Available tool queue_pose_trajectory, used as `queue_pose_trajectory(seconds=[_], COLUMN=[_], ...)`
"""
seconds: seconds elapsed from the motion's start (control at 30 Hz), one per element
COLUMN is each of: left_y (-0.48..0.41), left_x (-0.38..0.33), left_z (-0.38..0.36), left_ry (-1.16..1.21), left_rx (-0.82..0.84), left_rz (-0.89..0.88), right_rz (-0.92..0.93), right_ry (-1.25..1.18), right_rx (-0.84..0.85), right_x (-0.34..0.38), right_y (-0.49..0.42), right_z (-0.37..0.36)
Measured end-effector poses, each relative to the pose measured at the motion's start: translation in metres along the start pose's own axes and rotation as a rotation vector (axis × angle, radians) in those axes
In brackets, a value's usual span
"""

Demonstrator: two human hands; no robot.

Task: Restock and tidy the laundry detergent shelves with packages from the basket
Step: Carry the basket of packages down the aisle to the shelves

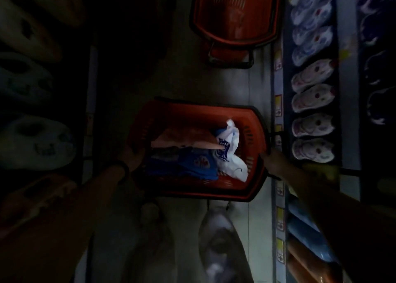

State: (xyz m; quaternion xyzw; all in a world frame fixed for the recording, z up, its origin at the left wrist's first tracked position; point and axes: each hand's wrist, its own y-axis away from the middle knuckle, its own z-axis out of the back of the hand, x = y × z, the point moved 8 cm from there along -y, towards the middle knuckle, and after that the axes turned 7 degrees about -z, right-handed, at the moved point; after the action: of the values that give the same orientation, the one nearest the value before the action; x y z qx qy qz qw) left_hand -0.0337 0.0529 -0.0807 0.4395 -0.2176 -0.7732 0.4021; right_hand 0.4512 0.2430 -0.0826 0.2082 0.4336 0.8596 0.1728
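A red basket (252,119) is held low over the dark aisle floor. Inside it lie a blue package (192,164), a white package with blue print (229,152) and an orange package (182,139). My left hand (134,157) grips the basket's left rim; a dark band circles that wrist. My right hand (273,161) grips the right rim near the handle. A shelf on the right holds a row of white and pale blue detergent packages (312,98). The picture is dim, so finger detail is hard to make out.
A second red basket (235,14) stands on the floor farther ahead. Shelves on the left hold large white and orange packages (36,141). Price tags (278,104) line the right shelf edge. Blue and orange packs (304,246) fill the lower right shelf.
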Motion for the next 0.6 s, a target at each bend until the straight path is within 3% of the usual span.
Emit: queue_pose_trajectory(seconds=[0.13,0.27,0.37,0.53,0.6], left_y=[-0.019,-0.030,-0.011,0.053,0.092], left_x=[0.004,0.009,0.002,0.002,0.009], left_z=[0.001,0.007,-0.001,0.020,0.038], left_ry=[0.191,0.387,0.461,0.582,0.576], left_rx=[-0.140,-0.284,-0.189,-0.044,0.026], left_rz=[0.062,0.229,0.237,0.199,0.260], right_rz=[-0.020,-0.066,-0.121,-0.048,-0.004], right_ry=[-0.289,-0.557,-0.601,-0.612,-0.551], right_rx=[0.009,0.100,0.158,0.081,0.060], right_x=[-0.027,-0.002,0.008,0.013,0.027], right_y=[-0.053,-0.034,0.000,0.057,0.093], right_z=[-0.014,-0.015,-0.014,0.021,0.042])
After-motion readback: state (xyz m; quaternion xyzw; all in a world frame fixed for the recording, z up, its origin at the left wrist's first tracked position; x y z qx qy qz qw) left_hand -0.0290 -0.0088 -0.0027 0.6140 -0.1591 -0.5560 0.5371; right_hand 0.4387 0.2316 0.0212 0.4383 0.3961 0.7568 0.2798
